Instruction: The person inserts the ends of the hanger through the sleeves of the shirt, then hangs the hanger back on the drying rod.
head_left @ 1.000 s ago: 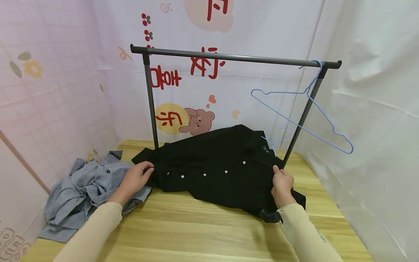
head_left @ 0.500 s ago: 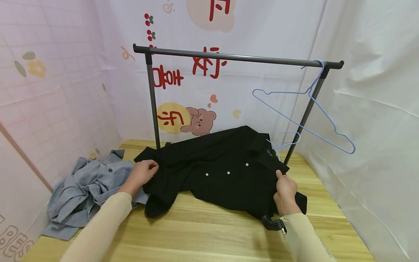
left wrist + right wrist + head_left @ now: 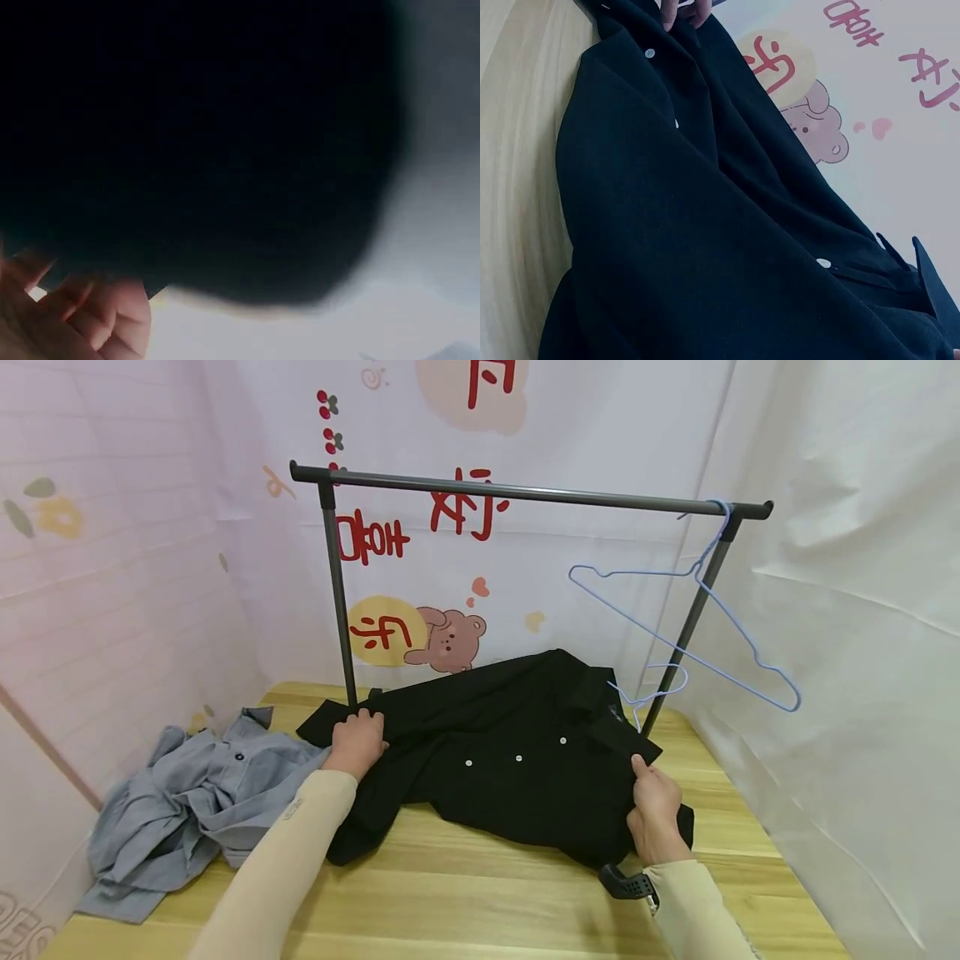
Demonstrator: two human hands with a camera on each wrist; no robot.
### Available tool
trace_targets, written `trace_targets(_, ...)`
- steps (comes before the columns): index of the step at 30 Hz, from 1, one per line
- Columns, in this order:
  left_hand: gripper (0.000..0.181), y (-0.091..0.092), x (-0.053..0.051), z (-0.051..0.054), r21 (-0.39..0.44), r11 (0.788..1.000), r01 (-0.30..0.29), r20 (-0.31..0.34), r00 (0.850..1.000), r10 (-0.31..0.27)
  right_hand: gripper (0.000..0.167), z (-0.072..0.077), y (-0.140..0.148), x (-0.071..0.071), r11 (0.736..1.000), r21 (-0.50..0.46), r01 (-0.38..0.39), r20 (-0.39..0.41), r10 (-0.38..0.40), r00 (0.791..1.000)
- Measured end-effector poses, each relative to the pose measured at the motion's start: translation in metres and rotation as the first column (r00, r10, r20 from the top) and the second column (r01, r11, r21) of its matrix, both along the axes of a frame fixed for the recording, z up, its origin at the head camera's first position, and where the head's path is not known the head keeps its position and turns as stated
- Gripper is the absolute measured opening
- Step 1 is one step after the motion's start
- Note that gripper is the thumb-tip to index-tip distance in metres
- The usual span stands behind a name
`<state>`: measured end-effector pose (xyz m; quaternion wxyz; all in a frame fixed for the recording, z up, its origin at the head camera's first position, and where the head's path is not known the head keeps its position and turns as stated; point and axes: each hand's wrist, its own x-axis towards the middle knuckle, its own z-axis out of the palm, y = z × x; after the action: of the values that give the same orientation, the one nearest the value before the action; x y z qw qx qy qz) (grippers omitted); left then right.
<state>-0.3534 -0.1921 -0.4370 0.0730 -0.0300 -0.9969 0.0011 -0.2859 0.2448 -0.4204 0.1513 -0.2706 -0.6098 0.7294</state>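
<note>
Lower front of the black shirt falls into a fold; left hand goes farther in

The black shirt has changed most: its lower near front, spread nearly flat a second ago, now drops in a fold toward the near side of the table; in my judgement this leaves the hem end less orderly than the collar end. The left hand has moved inward and away from the person, onto the far part of the hem end; cloth fills most of the left wrist view; cannot tell whether it grasps the fabric or only rests on it. The right hand stays at the collar, pinching the edge by its tip, thumb uppermost; the shirt lies between the two hands, mostly left of the right-hand grip. A blue hanger pokes its hook out beside the collar, near that grip; its lower part is hidden. White buttons: three show from the head, down from five.
</note>
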Motion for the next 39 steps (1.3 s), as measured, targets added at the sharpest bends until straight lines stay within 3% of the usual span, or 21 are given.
trace_targets(3,0.022,-0.002,-0.002,-0.002,0.026,0.999,-0.044,-0.004,0.999,0.045,0.034,-0.002,0.0,0.002,1.0,0.005,-0.003,0.009,0.003,1.0)
trace_targets(5,0.022,-0.006,-0.003,0.002,0.128,0.988,-0.081,-0.008,0.997,0.083,0.03,-0.002,0.001,0.003,1.0,0.012,0.005,0.02,-0.006,1.0)
trace_targets(6,0.023,-0.009,-0.003,0.005,0.198,0.976,-0.095,-0.014,0.995,0.1,0.029,-0.003,0.002,0.003,1.0,0.008,0.014,0.02,-0.014,1.0)
trace_targets(7,0.024,-0.011,-0.002,0.009,0.299,0.949,-0.103,-0.012,0.994,0.112,0.028,-0.003,0.003,0.003,1.0,0.005,0.017,0.024,-0.017,1.0)
trace_targets(8,0.025,-0.013,-0.003,0.014,0.408,0.907,-0.103,-0.012,0.993,0.118,0.026,-0.003,0.004,0.003,1.0,-0.001,0.023,0.022,-0.023,1.0)
trace_targets(9,0.025,-0.015,-0.003,0.019,0.517,0.851,-0.095,-0.01,0.993,0.117,0.025,-0.002,0.006,0.003,1.0,-0.007,0.024,0.026,-0.024,0.999)
trace_targets(11,0.026,-0.019,-0.004,0.03,0.696,0.714,-0.07,-0.004,0.995,0.102,0.027,-0.002,0.009,0.003,0.999,-0.018,0.038,0.02,-0.037,0.999)
trace_targets(13,0.029,-0.022,-0.005,0.042,0.812,0.582,-0.042,0.004,0.998,0.066,0.025,-0.002,0.013,0.002,0.998,-0.031,0.048,0.024,-0.048,0.999)
trace_targets(14,0.03,-0.024,-0.005,0.047,0.838,0.546,-0.022,-0.002,0.999,0.044,0.026,-0.002,0.015,0.001,0.998,-0.036,0.056,0.022,-0.055,0.998)
trace_targets(15,0.032,-0.026,-0.006,0.052,0.848,0.53,-0.002,-0.011,1.0,0.021,0.028,-0.003,0.017,0.001,0.997,-0.038,0.065,0.023,-0.064,0.998)
trace_targets(16,0.034,-0.028,-0.006,0.056,0.847,0.532,0.015,-0.017,1.0,0.0,0.03,-0.004,0.02,0.0,0.996,-0.038,0.079,0.02,-0.078,0.997)
trace_targets(18,0.036,-0.032,-0.006,0.062,0.821,0.569,0.042,-0.015,0.998,-0.053,0.028,-0.006,0.024,0.0,0.995,-0.044,0.094,0.022,-0.094,0.995)
trace_targets(21,0.036,-0.04,-0.006,0.067,0.727,0.684,0.065,0.042,0.989,-0.139,0.024,-0.01,0.031,0.0,0.993,-0.041,0.113,0.025,-0.112,0.993)
trace_targets(24,0.032,-0.049,-0.004,0.069,0.573,0.81,0.12,0.125,0.965,-0.231,0.023,-0.014,0.037,0.0,0.991,-0.028,0.129,0.04,-0.128,0.991)
trace_targets(26,0.026,-0.056,-0.002,0.072,0.475,0.87,0.132,0.165,0.958,-0.235,0.023,-0.016,0.04,0.0,0.99,-0.024,0.141,0.042,-0.14,0.989)
trace_targets(28,0.022,-0.063,0.0,0.074,0.388,0.916,0.103,0.145,0.975,-0.171,0.022,-0.017,0.042,0.0,0.989,-0.017,0.147,0.044,-0.146,0.988)
trace_targets(30,0.018,-0.068,0.004,0.074,0.35,0.937,0.018,0.079,0.996,-0.048,0.023,-0.017,0.041,-0.001,0.989,-0.024,0.143,0.035,-0.142,0.989)
trace_targets(31,0.018,-0.07,0.005,0.074,0.349,0.937,-0.026,0.037,0.999,0.014,0.023,-0.017,0.04,-0.001,0.99,-0.025,0.137,0.033,-0.137,0.99)
trace_targets(34,0.025,-0.072,0.01,0.07,0.341,0.936,-0.087,-0.095,0.987,0.126,0.025,-0.018,0.036,-0.001,0.993,-0.021,0.113,0.027,-0.112,0.993)
trace_targets(36,0.027,-0.07,0.012,0.066,0.327,0.941,-0.085,-0.126,0.983,0.132,0.026,-0.02,0.033,0.0,0.995,-0.015,0.095,0.025,-0.094,0.995)
trace_targets(39,0.019,-0.064,0.019,0.058,0.294,0.954,-0.052,-0.103,0.991,0.086,0.028,-0.022,0.028,0.001,0.996,0.002,0.094,0.018,-0.094,0.995)
